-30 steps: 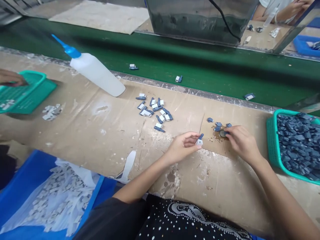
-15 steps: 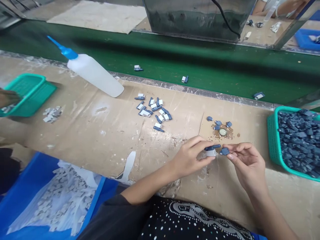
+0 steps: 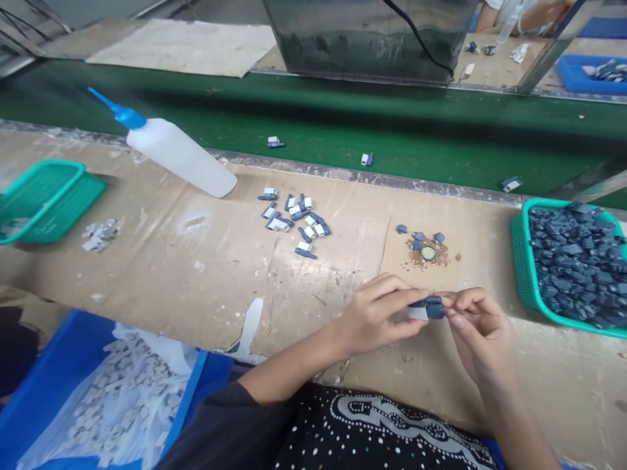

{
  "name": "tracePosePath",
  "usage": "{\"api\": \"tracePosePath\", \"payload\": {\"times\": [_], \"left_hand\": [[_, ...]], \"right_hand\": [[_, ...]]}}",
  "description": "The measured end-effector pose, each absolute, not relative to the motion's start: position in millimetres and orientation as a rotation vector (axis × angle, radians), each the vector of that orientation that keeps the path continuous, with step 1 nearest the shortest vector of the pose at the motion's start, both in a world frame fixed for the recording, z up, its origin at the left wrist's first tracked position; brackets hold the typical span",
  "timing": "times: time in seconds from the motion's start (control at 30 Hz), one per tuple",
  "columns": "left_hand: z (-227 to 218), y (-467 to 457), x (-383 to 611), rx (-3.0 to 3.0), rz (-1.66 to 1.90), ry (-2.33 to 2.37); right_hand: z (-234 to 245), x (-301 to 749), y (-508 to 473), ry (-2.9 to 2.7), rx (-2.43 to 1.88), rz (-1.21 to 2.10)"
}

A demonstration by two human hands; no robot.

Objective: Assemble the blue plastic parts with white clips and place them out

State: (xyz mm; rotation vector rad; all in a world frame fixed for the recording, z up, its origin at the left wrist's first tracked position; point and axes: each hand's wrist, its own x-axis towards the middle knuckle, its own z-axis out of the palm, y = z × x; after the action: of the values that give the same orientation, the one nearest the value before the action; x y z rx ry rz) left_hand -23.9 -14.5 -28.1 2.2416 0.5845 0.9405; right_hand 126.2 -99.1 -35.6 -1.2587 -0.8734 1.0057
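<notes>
My left hand pinches a white-and-blue plastic part between thumb and fingers. My right hand holds a small dark blue piece between its fingertips, pressed against that part. Just above my hands, a bottle cap lies in a brown smear on the bench, with several loose blue pieces around it. Further left lies a scattered group of joined white-and-blue parts. The hands hide part of the held parts, so their exact join cannot be seen.
A white glue bottle with a blue nozzle lies on the bench. A teal basket of dark blue pieces stands at right, another teal basket at left. A co-worker's arm shows beyond the green conveyor belt.
My right hand has left the bottle cap, lifted a dark blue piece and brought it against the part in my left hand. Both hands have moved toward me and closer together.
</notes>
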Motion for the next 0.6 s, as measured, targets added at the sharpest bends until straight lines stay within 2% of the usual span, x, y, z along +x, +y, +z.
{"api": "tracePosePath", "payload": {"times": [0.2,0.3,0.43,0.5,0.53,0.6], "left_hand": [[-17,-15,-21,2.329,0.925,0.26],[-9,-20,-23,2.325,0.937,0.146],[2,-26,-18,2.43,0.893,0.054],[1,-16,-6,2.481,0.848,0.024],[-2,-5,2,2.496,0.799,0.048],[-10,32,20,2.512,0.653,0.204]], "right_hand": [[-24,143,-99,-0.841,-1.03,1.709],[-22,137,-107,-0.743,-0.905,1.784],[-19,131,-114,-0.796,-0.875,1.677],[-16,143,-114,-1.021,-1.065,1.515],[-14,153,-112,-1.168,-1.25,1.32],[-9,184,-110,-1.443,-1.665,0.689]]}}
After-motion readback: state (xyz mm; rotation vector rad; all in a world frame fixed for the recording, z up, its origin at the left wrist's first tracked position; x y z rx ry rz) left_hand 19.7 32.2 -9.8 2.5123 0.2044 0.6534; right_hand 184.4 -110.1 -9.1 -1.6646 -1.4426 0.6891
